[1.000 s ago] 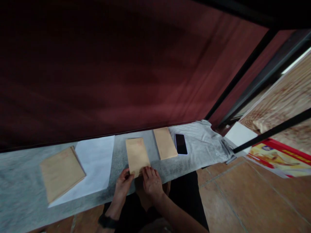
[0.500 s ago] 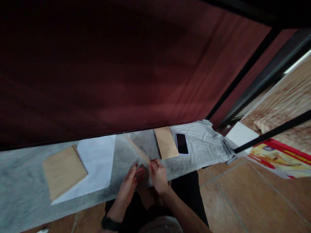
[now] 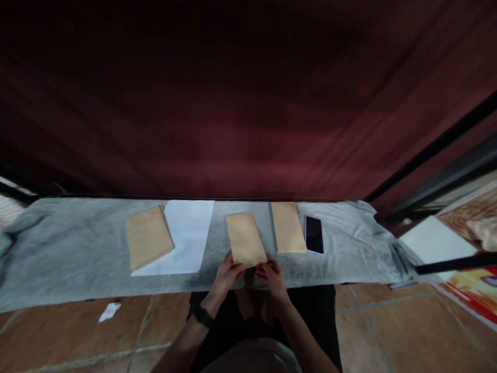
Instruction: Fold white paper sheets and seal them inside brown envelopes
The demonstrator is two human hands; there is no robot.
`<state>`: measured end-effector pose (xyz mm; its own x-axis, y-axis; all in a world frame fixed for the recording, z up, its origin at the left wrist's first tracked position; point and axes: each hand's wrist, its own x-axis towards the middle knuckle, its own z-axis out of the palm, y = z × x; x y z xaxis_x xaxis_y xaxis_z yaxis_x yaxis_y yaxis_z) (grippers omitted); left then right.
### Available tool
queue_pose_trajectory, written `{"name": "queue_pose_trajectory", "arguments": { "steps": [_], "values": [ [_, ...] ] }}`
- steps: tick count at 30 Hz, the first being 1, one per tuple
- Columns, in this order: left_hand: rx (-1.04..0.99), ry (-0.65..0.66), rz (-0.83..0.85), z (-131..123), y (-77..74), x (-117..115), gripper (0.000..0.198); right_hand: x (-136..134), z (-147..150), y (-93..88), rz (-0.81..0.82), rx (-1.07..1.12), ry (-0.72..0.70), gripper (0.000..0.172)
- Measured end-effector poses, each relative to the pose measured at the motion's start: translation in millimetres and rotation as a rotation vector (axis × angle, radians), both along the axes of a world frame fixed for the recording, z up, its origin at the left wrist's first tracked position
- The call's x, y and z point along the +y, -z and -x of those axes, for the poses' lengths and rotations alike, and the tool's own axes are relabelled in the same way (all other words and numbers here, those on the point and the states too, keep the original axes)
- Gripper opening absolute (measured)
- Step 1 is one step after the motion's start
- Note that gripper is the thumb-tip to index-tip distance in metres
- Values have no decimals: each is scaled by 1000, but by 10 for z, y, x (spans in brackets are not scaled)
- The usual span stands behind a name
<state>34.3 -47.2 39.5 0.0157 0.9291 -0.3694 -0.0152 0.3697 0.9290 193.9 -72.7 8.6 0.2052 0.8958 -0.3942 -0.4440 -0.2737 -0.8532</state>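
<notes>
A flat brown paper envelope (image 3: pixel 246 239) is held between my two hands above the grey cloth (image 3: pixel 97 282). My left hand (image 3: pixel 227 273) grips its near left corner, thumb on top and fingers beneath. At the near right corner, my right hand (image 3: pixel 272 274) pinches the edge with its fingers partly hidden under the paper. To the right lies a second brown envelope or stack of them (image 3: pixel 288 228). On the left, a wider brown paper piece (image 3: pixel 149 237) overlaps a white sheet (image 3: pixel 189 238).
A dark-screened phone (image 3: pixel 314 234) lies to the right of the brown stack. A dark red panel (image 3: pixel 248 129) rises behind the cloth. Black bars (image 3: pixel 430 142) and a white board (image 3: pixel 437 241) stand at the right. A white scrap (image 3: pixel 110 311) lies on the tiled floor.
The envelope, earlier seen edge-on in my right hand, now faces up flat. My left hand, open before, has closed on its corner. My view has turned left.
</notes>
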Motion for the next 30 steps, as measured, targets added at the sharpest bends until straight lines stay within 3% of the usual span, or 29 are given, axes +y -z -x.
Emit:
{"name": "queue_pose_trajectory", "arguments": {
  "steps": [4,8,12,16,20,24,30],
  "values": [
    [293,67,-73,169,5,118,53,-131,-124,29,-178,-598,-71,48],
    [587,127,-79,214,-39,151,54,-215,-102,15,-531,-1250,-377,44],
    [760,100,-30,189,-21,51,58,-248,-19,30,-641,-1632,-506,49],
    [847,-7,-285,110,67,-68,45,-274,-2,37,-650,-1717,-523,52],
    [928,234,-612,-54,154,-1,50,-293,-21,55,-663,-1705,-532,48],
    [1087,405,-647,-187,233,214,52,-315,-39,98,-695,-1688,-543,43],
    [1158,457,-716,-192,257,498,52,-306,-42,90,-691,-1680,-531,48]
  ]
}}
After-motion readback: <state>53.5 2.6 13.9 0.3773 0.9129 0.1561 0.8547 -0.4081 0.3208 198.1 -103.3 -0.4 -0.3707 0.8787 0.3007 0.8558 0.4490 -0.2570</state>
